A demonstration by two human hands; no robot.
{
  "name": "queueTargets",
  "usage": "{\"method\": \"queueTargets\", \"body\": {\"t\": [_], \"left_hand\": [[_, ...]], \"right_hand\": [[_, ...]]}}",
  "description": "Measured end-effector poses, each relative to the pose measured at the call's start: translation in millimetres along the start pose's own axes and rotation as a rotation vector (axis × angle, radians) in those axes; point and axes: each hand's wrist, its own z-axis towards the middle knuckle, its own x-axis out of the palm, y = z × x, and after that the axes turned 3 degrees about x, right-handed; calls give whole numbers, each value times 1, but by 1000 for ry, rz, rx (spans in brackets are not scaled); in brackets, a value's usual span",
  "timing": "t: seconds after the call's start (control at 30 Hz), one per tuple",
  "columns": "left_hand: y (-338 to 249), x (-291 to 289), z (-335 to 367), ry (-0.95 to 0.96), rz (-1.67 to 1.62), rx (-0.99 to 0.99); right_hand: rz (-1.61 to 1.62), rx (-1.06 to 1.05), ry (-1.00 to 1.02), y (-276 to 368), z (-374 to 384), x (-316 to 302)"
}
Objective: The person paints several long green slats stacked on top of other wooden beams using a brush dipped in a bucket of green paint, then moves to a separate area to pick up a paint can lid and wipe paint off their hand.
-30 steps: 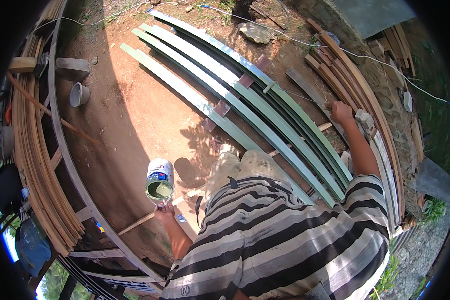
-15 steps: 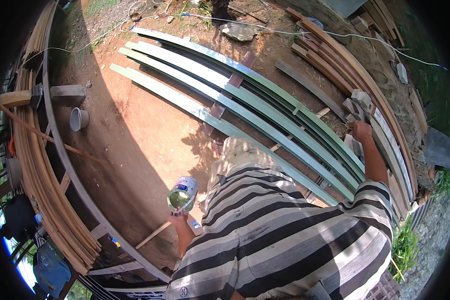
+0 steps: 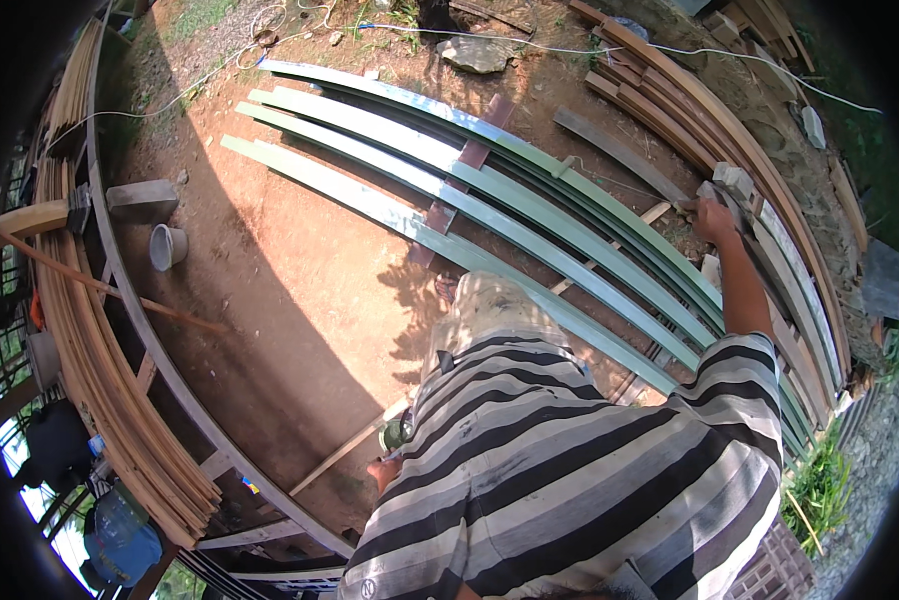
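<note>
My left hand (image 3: 382,470) is closed on a paint can (image 3: 398,432) with green inside. The striped shirt hides most of the can. Out to the right, my right hand (image 3: 712,218) has its fingers curled beside pale blocks (image 3: 732,180) and the end of a grey plank (image 3: 625,158). What those fingers hold, if anything, is too small to make out. Long pale-green painted bars (image 3: 570,250) lie side by side in front of me, resting across a reddish-brown crosspiece (image 3: 477,150).
Long brown timbers (image 3: 660,88) are piled along the right side. On the left, stacked boards (image 3: 105,370) lie beyond a curved-looking grey rail (image 3: 160,365). A grey bucket (image 3: 168,248) and a concrete block (image 3: 142,202) sit on the dirt. A pale cable (image 3: 560,47) crosses the far ground.
My right hand has moved farther away and slightly left. My left hand and the paint can have come in toward my body, and the shirt now covers most of the can.
</note>
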Motion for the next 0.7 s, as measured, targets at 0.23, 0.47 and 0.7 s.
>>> {"method": "queueTargets", "body": {"t": [0.23,0.47,0.7], "left_hand": [[-10,36,-20,16,-138,77],[-32,62,-57,81,-232,251],[-13,35,-39,136,-334,238]], "right_hand": [[49,-255,-81,94,78,-22],[13,-225,-105,180,111,-57],[-65,-247,-21,101,76,-63]]}}
